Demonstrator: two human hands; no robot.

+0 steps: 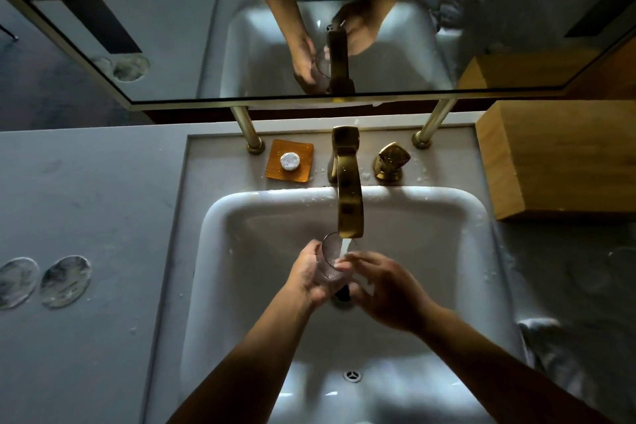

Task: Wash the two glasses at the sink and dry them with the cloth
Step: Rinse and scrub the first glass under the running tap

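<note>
A clear glass (pixel 328 260) is tilted under the brass faucet (pixel 349 203), over the white sink (pixel 241 251). My left hand (pixel 306 280) grips it around the body from the left. Water (pixel 345 248) runs from the spout onto the glass rim. My right hand (pixel 385 289) reaches in from the right, and its fingertips touch the rim under the stream. On the dark counter to the right, a faint clear shape (pixel 621 262) may be the second glass; I cannot tell. A pale cloth (pixel 538 325) lies at the sink's right edge.
Behind the basin stand a brass tap handle (pixel 392 162) and an amber soap dish (pixel 289 162) with a white round soap. Two round coasters (pixel 65 280) lie on the left counter. A wooden box (pixel 557 162) sits at the back right. A mirror (pixel 206 45) hangs above.
</note>
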